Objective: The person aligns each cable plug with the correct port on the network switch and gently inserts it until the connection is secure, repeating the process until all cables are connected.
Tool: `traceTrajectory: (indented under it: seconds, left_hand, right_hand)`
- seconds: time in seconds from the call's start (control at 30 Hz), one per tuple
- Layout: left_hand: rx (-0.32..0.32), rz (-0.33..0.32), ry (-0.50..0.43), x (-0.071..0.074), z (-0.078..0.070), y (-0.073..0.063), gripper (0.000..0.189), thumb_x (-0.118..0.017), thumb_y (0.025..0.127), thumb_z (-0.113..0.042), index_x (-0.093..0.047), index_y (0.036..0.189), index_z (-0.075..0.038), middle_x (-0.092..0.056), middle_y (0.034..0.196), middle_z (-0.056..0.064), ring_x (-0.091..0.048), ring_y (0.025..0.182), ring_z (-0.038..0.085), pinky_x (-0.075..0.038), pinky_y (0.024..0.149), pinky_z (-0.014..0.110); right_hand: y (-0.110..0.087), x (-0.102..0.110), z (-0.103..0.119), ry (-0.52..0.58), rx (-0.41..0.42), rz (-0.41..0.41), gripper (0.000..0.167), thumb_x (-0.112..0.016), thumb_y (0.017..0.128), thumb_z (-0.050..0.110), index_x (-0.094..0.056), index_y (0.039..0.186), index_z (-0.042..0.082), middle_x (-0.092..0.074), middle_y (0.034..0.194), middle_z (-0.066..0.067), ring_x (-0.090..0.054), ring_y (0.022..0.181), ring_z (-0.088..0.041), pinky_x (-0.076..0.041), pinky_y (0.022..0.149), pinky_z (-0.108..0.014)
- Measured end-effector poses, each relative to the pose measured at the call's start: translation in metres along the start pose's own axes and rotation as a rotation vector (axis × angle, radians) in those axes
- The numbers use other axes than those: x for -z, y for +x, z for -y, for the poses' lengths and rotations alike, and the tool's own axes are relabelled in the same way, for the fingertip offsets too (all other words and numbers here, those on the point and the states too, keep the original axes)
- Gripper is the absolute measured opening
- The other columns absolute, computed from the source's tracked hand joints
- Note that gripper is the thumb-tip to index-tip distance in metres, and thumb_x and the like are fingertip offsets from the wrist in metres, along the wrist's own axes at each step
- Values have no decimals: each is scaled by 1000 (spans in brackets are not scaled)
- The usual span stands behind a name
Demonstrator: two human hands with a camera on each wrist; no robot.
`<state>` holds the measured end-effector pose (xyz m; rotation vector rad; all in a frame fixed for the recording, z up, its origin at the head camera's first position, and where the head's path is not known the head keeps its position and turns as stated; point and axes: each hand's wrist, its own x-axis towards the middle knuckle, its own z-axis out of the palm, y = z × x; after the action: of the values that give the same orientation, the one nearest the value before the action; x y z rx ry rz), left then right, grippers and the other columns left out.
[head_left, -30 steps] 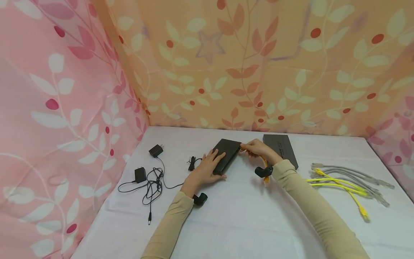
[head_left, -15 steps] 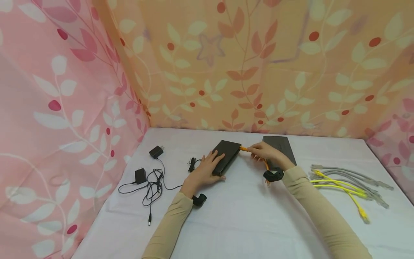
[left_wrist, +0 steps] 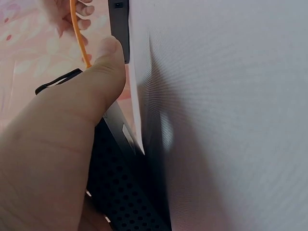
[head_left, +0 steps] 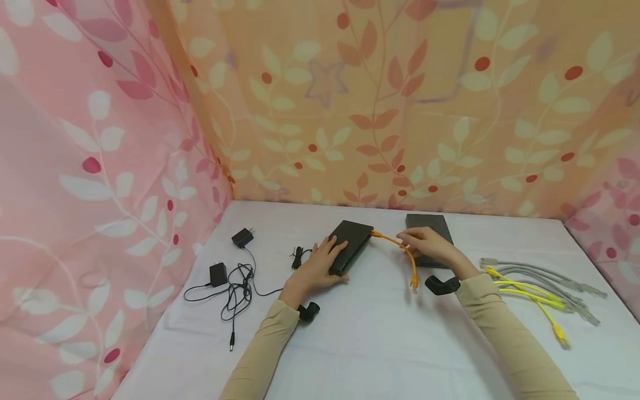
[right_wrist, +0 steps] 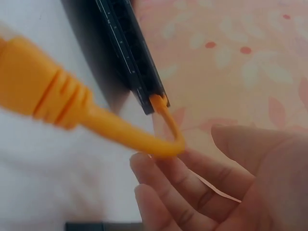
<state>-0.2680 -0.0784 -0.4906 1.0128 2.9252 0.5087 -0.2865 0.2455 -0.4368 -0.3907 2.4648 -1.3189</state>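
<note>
A black network switch (head_left: pixel 354 244) stands tilted in the middle of the table in the head view. My left hand (head_left: pixel 315 268) holds it, fingers spread over the top and the thumb at its near side. One end of a short orange Ethernet cable (head_left: pixel 395 242) sits in a port at the switch's right edge, seen in the right wrist view as an orange plug (right_wrist: pixel 158 103). The cable's other end hangs loose. Beside the cable, my right hand (head_left: pixel 425 244) has its thumb apart from relaxed fingers. Whether its fingertips touch the cable, I cannot tell.
A second dark network switch (head_left: pixel 432 225) lies behind the right hand. Several grey cables (head_left: pixel 535 269) and yellow cables (head_left: pixel 530 297) lie at the right. At the left are two black power adapters, one farther back (head_left: pixel 243 238) and one nearer (head_left: pixel 218 274), with tangled cords (head_left: pixel 245 286).
My right hand has let go of the orange cable near the switch and moved right. The cable now stays in the port by itself. My left hand keeps its place on the switch.
</note>
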Motion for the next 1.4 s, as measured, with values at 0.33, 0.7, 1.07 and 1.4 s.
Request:
traceTrajectory:
  seconds: [0.33,0.7,1.07,1.4]
  left_hand:
    - [-16,-15,21,-3,3,1,90,-64,79,-56,-22,148,-17,-17,152,20,-13,140,40,-16,110,57]
    - [-20,-12,23,-1,1,1,91,-66,78,-55,-23,148,-16,-17,152,21,-13,140,40,-16,110,56]
    - [-20,-1,21,-3,2,0,91,-64,78,-56,-22,148,-17,-16,152,20,-12,140,40,-14,111,55]
    - [-12,2,16,-3,2,0,91,-64,78,-56,-21,149,-19,-15,153,19,-11,141,39,-12,112,54]
  right_hand:
    - [-21,11,-7,-45,81,-75,43,-47,98,25,-52,125,-7,-64,104,-25,-63,93,-29,-54,72,-34]
    - [-46,23,-11,-64,98,-127,43,-43,99,28,-51,129,-2,-63,108,-24,-61,99,-30,-53,75,-30]
    - [-77,36,-30,-84,54,-164,48,-40,100,31,-47,132,-3,-61,109,-24,-62,94,-16,-53,74,-29]
    - [-104,52,-50,-171,37,-249,44,-44,99,26,-49,129,-6,-63,103,-25,-65,83,-14,-53,66,-32]
